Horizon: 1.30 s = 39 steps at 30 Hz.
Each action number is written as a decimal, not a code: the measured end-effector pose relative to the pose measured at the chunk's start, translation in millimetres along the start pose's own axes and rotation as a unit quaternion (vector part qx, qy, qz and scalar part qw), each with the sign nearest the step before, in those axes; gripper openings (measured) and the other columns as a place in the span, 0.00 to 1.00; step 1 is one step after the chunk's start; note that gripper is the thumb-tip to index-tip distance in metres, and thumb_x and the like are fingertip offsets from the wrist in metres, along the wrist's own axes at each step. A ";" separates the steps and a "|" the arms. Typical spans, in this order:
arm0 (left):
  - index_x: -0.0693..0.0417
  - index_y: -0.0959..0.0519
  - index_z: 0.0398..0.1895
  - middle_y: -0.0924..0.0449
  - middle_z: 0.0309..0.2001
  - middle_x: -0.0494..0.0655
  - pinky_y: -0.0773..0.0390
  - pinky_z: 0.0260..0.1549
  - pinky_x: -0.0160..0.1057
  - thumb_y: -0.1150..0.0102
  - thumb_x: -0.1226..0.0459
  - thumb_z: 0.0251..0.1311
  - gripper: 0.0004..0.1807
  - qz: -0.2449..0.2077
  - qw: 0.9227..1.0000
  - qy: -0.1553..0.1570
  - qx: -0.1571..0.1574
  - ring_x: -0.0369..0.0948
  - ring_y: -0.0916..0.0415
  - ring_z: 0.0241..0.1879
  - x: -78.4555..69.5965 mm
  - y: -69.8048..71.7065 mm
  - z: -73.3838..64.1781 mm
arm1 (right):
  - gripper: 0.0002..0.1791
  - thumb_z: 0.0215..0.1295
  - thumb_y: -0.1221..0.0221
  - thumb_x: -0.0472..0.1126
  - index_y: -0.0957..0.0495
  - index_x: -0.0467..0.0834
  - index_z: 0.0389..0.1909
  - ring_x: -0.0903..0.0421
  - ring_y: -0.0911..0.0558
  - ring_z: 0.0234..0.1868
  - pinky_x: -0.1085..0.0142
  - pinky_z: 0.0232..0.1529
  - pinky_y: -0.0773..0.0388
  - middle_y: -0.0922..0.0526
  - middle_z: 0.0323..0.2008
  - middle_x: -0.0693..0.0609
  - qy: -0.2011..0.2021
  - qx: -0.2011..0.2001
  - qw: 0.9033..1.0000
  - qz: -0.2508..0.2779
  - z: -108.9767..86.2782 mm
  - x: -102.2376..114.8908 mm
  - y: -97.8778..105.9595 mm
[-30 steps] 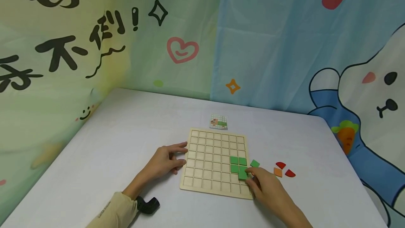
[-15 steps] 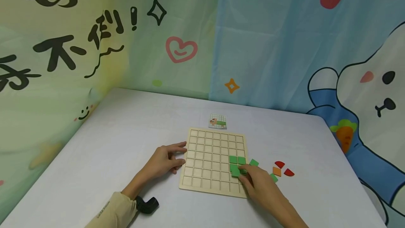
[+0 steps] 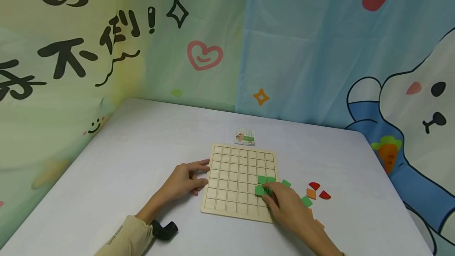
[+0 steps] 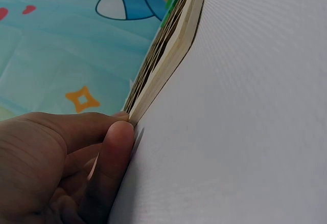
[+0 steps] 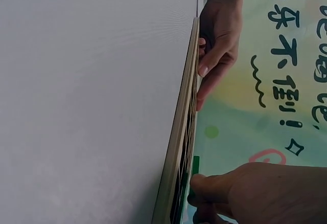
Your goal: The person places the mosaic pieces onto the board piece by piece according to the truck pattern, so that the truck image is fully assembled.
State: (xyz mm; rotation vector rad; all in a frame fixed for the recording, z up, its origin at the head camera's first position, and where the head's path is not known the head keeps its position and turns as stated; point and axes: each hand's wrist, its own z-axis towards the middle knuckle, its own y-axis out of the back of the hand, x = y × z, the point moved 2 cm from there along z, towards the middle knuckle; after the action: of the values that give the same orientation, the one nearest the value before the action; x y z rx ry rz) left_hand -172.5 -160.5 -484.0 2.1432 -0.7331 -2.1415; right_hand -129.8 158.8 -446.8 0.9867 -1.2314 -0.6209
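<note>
A pale wooden grid board (image 3: 227, 177) lies flat on the white table. At its left edge, my left hand (image 3: 186, 179) rests with thumb and fingertips against the rim, also seen in the left wrist view. Over the board's right part, my right hand (image 3: 286, 204) pinches a green square tile (image 3: 260, 191) between thumb and fingers. Just behind that tile, green squares (image 3: 262, 179) sit in the grid cells. The right fingers partly cover other green in the grid. In the right wrist view the green tile (image 5: 196, 164) stands above the board's edge.
Right of the board lie loose green squares (image 3: 306, 201), an orange square (image 3: 311, 193) and red quarter-round pieces (image 3: 325, 194). More orange pieces (image 3: 320, 224) show beside the right forearm. A small printed grid card (image 3: 244, 136) lies behind the board. Printed curtains (image 3: 295, 50) hang beyond the table.
My right hand has moved left across the board with a green tile. Loose green and orange pieces have come into sight beside that forearm. My left hand stays at the board's edge.
</note>
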 end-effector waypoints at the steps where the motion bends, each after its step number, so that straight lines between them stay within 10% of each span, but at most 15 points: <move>1: 0.65 0.19 0.65 0.29 0.78 0.52 0.13 0.21 0.37 0.29 0.71 0.64 0.25 0.000 1.000 0.000 0.000 0.38 0.20 0.22 -0.1 0.0 -0.1 | 0.14 0.72 0.33 0.41 0.16 0.44 0.55 0.66 0.32 0.27 0.74 0.28 0.31 0.25 0.27 0.61 -0.001 0.002 1.000 -0.001 0.5 0.3 -0.6; 39: 0.64 0.19 0.65 0.29 0.78 0.52 0.14 0.21 0.37 0.29 0.71 0.63 0.25 0.006 1.000 0.000 0.000 0.39 0.20 0.21 0.6 0.3 0.1 | 0.11 0.72 0.33 0.40 0.15 0.45 0.53 0.62 0.25 0.35 0.65 0.40 0.19 0.12 0.45 0.51 0.024 -0.008 0.999 -0.033 10.6 13.0 -7.9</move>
State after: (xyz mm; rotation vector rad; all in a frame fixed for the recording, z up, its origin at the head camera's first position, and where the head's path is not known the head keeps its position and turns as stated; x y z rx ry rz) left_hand -172.7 -161.0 -484.5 2.1323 -0.7429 -2.1369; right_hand -135.7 141.2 -447.2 1.0274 -1.1534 -0.6530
